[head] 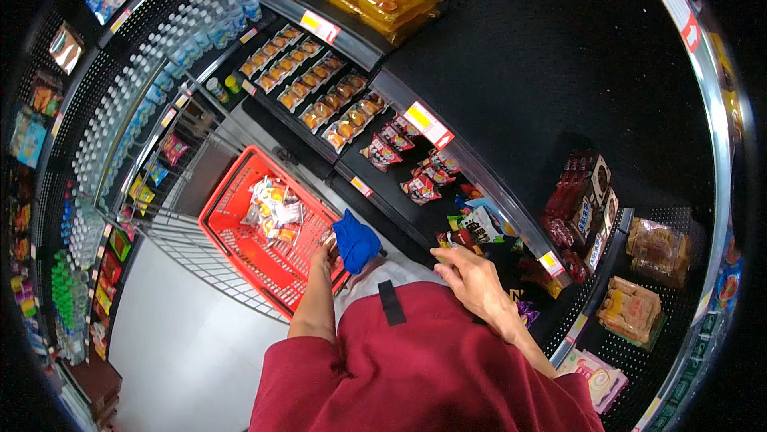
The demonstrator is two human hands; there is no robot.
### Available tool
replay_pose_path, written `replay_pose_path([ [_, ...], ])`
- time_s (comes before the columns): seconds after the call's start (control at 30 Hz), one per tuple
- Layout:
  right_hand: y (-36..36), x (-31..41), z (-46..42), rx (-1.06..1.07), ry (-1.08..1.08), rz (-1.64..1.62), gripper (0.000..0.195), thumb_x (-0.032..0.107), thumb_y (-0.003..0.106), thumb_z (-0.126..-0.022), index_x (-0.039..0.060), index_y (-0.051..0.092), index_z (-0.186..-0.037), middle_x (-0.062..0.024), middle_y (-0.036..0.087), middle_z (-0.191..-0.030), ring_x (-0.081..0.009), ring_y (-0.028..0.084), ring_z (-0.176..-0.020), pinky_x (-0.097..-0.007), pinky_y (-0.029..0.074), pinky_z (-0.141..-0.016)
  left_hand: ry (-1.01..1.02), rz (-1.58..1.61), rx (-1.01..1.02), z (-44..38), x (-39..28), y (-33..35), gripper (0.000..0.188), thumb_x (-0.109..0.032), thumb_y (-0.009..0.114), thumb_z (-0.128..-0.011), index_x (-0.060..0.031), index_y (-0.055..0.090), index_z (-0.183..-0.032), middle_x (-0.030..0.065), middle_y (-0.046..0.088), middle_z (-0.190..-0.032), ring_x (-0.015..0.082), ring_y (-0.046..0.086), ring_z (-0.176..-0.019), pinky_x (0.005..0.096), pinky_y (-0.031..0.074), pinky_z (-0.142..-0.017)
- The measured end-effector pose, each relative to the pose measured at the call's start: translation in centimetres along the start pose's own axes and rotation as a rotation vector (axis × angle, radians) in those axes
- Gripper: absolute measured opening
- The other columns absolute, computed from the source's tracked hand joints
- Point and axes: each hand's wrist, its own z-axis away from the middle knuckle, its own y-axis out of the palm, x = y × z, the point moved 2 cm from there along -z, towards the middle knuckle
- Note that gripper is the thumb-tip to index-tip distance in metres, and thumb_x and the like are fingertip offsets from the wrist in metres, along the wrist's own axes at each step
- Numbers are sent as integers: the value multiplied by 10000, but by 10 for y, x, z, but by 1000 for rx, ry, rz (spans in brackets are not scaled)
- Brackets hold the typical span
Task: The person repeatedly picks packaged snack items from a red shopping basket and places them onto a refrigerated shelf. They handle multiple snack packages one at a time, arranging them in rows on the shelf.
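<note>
My left hand (325,255) is at the near right side of a red plastic shopping basket (225,252), with a small wrapped packet partly visible at its fingers. A blue cloth-like item (356,241) lies just beside that hand and covers part of the view. Inside the basket rests a pile of wrapped snack packets (275,210). My right hand (467,276) is raised near the lower shelf, its fingers bent and nothing seen in them. Close to it on that shelf are mixed snack bags (479,225), and farther along stand red-and-white packets (380,150).
The basket sits on a metal wire shopping cart (192,258). Rows of packaged small cakes (332,99) fill the shelf ahead. A black shelf with a metal price rail (479,162) juts out at right. Water bottles (144,72) line the left shelving.
</note>
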Motion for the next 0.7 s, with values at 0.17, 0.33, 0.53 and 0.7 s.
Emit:
replay_pose_path([
  [0.17, 0, 4, -4, 71, -19, -21, 262, 165, 643, -984, 71, 664, -1227, -149, 700, -1084, -356, 704, -885, -440, 571, -766, -96, 48, -31, -22, -2, -42, 252, -430, 738, -915, -184, 728, -967, 5, 731, -801, 179, 624, -557, 285, 484, -415],
  [0.33, 3, -7, -2, 64, -19, -55, 261, 182, 636, -988, 73, 666, -1224, -163, 691, -1130, -379, 698, -932, -449, 578, -795, 191, 79, 77, 23, -12, -72, 265, -260, 727, -928, -83, 710, -1125, 61, 762, -995, 234, 727, -845, 391, 579, -624],
  [0.53, 13, -17, -2, 66, -126, -72, 292, 198, 608, -1001, 55, 643, -1253, -189, 678, -1160, -392, 689, -1007, -464, 575, -855, 514, 317, 212, 110, -38, -96, 324, -121, 719, -922, -56, 640, -1229, 83, 708, -1182, 225, 688, -1053, 385, 579, -869],
  [0.7, 15, -20, -7, 59, -211, -70, 329, 218, 583, -1023, 72, 625, -1315, -153, 666, -1109, -363, 693, -977, -442, 575, -837, 721, 206, 324, 214, -87, -14, 450, -121, 678, -962, -85, 536, -1388, 71, 658, -1289, 204, 644, -1145, 389, 525, -928],
])
